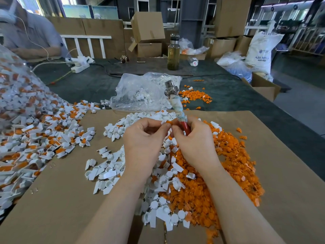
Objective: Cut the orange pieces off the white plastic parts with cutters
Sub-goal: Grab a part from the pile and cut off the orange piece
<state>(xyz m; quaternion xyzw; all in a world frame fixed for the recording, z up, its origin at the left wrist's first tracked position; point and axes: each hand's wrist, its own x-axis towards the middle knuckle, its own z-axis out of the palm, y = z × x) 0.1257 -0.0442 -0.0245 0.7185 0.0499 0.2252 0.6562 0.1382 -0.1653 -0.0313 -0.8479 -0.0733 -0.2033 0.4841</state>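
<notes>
cutter head (170,88): blurred | left pile (26,129): cropped | part between fingers (166,126): mostly hidden

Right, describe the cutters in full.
The cutters stand nearly upright, metal head up and blurred above the cardboard sheet. Below the grey steel head, the handles are wrapped in grubby white-and-blue tape; a red grip shows at the bottom. The right hand grips that lower end. Whether the blades are open cannot be told.

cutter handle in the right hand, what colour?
Red handle, wrapped above in whitish cloth tape; head view.
</notes>
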